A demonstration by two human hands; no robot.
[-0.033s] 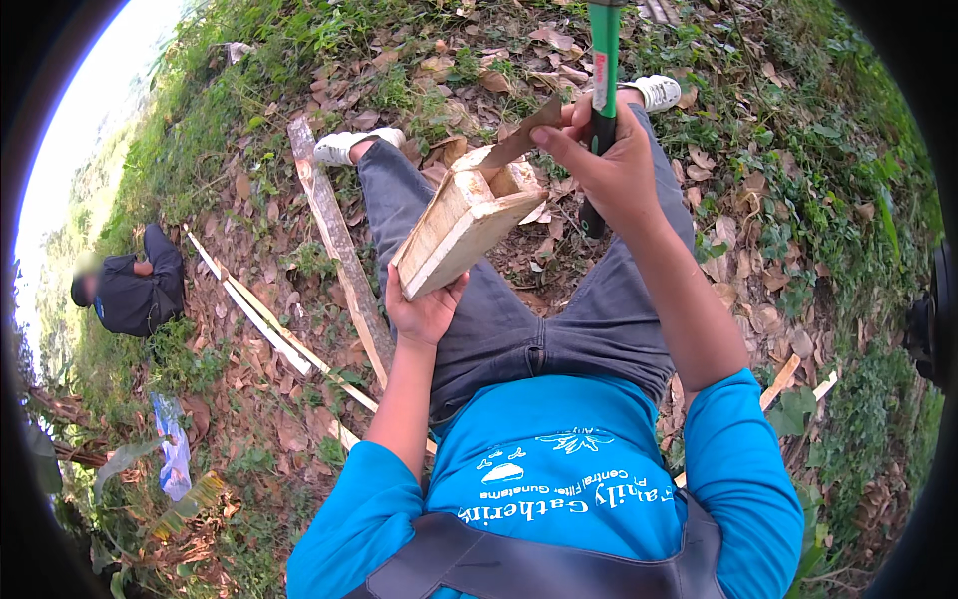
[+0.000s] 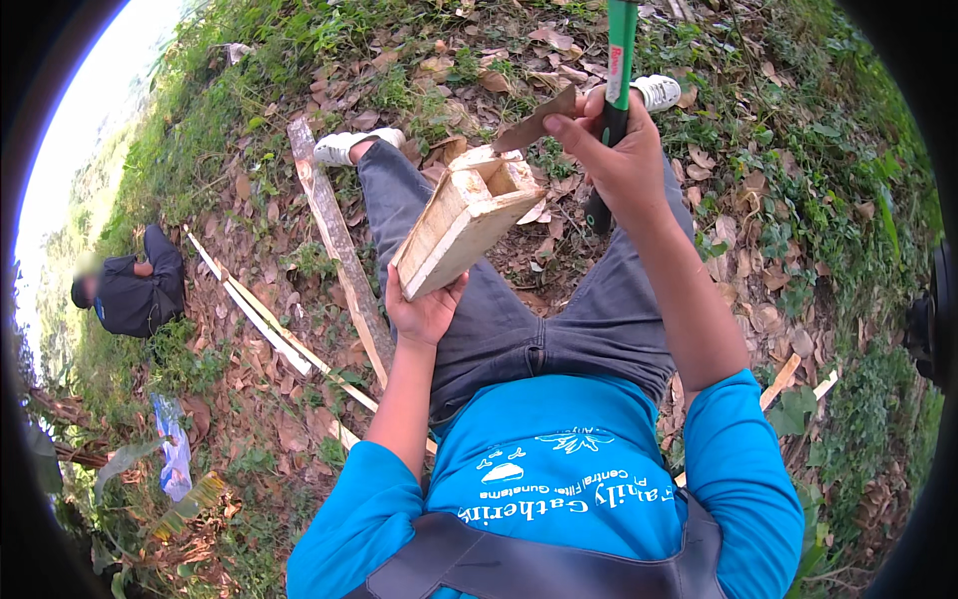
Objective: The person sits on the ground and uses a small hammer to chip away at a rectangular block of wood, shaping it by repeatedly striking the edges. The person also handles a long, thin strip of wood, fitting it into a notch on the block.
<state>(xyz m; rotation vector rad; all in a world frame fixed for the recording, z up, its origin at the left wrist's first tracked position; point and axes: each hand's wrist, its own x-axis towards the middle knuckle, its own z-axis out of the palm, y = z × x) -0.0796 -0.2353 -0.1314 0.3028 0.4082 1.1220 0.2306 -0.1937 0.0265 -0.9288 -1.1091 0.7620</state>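
Observation:
My left hand [image 2: 427, 313] is wrapped round the near end of a small pale wooden box [image 2: 464, 235] made of boards. It is held tilted above my lap, its far end showing a hollow between the boards. Beyond it and to the right, my right hand [image 2: 631, 168] is closed round a green tool handle [image 2: 619, 65] with a black grip; the tool's head is cut off by the top edge. Between its thumb and fingers the same hand pinches a flat brown blade-like piece [image 2: 536, 124]. The tip of this piece is close to the box's far end; I cannot tell whether they touch.
Left of my legs [image 2: 399, 215] lies a long rough plank [image 2: 334, 235], with thin pale strips [image 2: 261, 317] further left. A person [image 2: 135, 290] in dark clothes sits at the far left. A bluish plastic bag [image 2: 172, 449] lies nearer. Dry leaves and weeds cover the ground.
My right hand has shifted slightly right with the green handle and the brown piece, drawing that piece back from the box's far end. The left hand and box look unmoved.

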